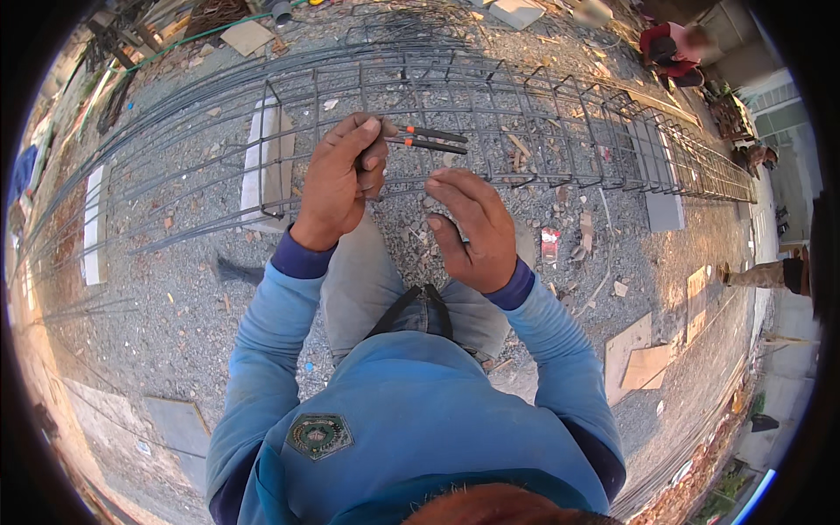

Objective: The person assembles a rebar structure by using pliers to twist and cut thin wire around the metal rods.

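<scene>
My left hand (341, 179) is closed around the head end of a pair of pliers (437, 146), over the near side of a steel rebar cage (542, 185). The pliers' two black handles with orange bands stick out to the right, slightly apart. Their jaws are hidden in my fingers. My right hand (477, 229) hovers to the right and a little nearer, apart from the handles. It holds nothing; its thumb stands away from the loosely bent fingers. The cage runs across in front of me, with long bars reaching left and stirrups along its length.
Pale blocks (271, 162) stand beneath the cage, and another block (94, 227) lies farther left. Flat boards (647, 367) rest on the gravel at the right. A person in red (669, 48) crouches at the far right. Someone's leg (757, 275) shows at the right edge.
</scene>
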The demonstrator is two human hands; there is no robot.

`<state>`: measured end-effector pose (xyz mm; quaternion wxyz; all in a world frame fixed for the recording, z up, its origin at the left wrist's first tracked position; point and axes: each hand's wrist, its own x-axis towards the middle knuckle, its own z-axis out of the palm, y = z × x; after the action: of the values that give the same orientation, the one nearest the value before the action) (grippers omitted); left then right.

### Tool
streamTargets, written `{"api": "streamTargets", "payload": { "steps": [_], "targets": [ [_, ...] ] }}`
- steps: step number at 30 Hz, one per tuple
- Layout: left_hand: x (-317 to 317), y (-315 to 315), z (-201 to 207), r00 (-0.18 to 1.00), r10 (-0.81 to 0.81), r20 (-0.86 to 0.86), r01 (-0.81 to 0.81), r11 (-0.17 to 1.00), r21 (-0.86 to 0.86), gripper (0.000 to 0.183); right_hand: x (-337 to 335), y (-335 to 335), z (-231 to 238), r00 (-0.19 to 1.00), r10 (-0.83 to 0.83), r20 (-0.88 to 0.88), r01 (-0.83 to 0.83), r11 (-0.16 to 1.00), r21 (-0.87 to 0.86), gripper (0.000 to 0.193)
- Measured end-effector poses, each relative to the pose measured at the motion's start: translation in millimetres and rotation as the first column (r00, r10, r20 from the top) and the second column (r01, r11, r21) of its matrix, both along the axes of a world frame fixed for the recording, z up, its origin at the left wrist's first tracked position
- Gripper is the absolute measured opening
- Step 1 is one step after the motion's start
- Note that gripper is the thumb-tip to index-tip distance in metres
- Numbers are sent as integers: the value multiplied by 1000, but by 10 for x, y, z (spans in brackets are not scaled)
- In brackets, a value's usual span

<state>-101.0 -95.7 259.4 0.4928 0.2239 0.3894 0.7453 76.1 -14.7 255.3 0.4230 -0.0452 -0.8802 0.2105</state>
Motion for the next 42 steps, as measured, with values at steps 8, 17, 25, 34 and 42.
{"api": "streamTargets", "payload": {
  "steps": [8,17,25,34,42],
  "targets": [
    [169,-40,644,946,-323,-24,320,945,-72,18,-131,480,897,990,86,107,-132,816,563,42],
    [70,-333,255,826,-488,-282,411,864,-291,19,286,785,988,995,-76,59,22,771,636,23],
    [-779,-543,182,-507,55,-860,-93,989,118,13,767,1035,483,498,22,867,113,990,-89,15],
    [-634,-683,-252,-367,136,-920,111,989,102,17,1428,830,347,986,145,-78,-79,3,-997,33],
    [-37,-622,-814,-330,124,-936,235,971,46,21,2304,705,-750,100,123,987,584,796,-158,28]
  ]
}}
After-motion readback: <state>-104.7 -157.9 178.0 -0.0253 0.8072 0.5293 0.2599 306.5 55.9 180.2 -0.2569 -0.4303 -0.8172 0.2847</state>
